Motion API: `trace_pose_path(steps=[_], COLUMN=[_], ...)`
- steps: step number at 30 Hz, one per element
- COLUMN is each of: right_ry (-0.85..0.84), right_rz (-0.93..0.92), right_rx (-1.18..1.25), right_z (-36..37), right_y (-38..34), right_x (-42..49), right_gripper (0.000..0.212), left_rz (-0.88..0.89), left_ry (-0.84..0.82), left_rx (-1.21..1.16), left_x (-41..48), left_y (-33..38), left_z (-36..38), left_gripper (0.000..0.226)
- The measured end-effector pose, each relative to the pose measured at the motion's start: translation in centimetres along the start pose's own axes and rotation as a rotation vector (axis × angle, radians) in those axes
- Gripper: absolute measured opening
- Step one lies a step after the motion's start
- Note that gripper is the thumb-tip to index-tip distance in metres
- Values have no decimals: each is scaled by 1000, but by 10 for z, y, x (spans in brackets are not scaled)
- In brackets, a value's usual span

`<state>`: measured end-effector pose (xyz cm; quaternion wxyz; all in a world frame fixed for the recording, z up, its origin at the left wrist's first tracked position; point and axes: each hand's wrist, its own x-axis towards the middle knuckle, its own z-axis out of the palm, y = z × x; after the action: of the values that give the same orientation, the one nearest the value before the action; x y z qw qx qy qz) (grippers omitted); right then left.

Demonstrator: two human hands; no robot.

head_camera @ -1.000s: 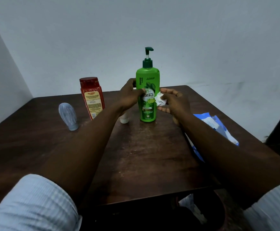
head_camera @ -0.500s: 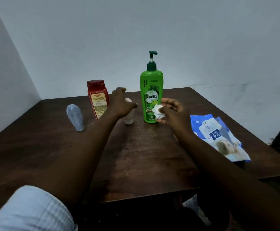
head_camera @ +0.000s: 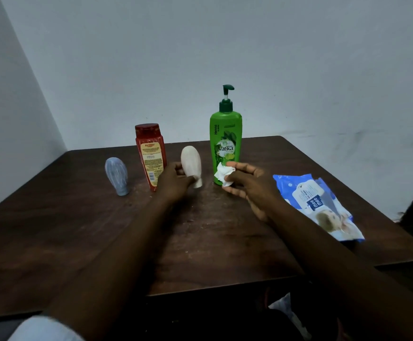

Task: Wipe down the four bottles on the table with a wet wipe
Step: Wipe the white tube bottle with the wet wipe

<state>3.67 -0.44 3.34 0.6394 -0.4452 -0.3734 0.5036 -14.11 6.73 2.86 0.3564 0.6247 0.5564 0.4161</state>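
Four bottles stand near the far edge of the dark wooden table (head_camera: pixel 82 232). From left to right: a small blue bottle (head_camera: pixel 117 175), a red bottle (head_camera: pixel 151 156), a small cream bottle (head_camera: pixel 191 166) and a tall green pump bottle (head_camera: pixel 226 143). My left hand (head_camera: pixel 174 180) grips the cream bottle low on its body, and the bottle leans a little. My right hand (head_camera: pixel 249 185) pinches a crumpled white wet wipe (head_camera: pixel 224 174) just in front of the green bottle's base.
A blue and white pack of wet wipes (head_camera: pixel 318 205) lies flat at the right side of the table. White walls meet in a corner behind the table. Something pale lies on the floor below the table's near edge (head_camera: pixel 286 308).
My left hand left the green bottle, moved left and took hold of the cream bottle. My right hand with the wipe dropped from the green bottle's label to near its base.
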Motion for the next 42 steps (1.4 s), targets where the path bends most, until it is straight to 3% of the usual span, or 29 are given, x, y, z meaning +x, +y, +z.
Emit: trace_pose_path(steps=[6,10,16,21,28,36,42], right_ry=[42,115,108,-8,-125,-109,24], right_rz=[-197,-500,-938,-1018,-980,-926,-865], right_rx=[-130,-511,-811,-998,-1067,-998,-880], right_z=[0,6,22,20,-1,4,16], right_y=[-11,-14,-6,3,15,4,-11], right_x=[-11,-20,-30,-48,-78,-74,-47], right_gripper=[27,26,24,22,23,24,17], left_rz=[-71,-173,-160,-115,-97,-88,-101], left_ry=[-193,-225,-267,-229,-207,-224,-255], left_rx=[-386,-662,-760,-800,-812,-852,-879], left_x=[-68,-88,-103,-105,-108,-113,-114], left_y=[13,2,-5,-13,-17,-13,-13], left_z=[-4,2,5,8,6,4,3], left_gripper=[41,41,44,66,69,72,63])
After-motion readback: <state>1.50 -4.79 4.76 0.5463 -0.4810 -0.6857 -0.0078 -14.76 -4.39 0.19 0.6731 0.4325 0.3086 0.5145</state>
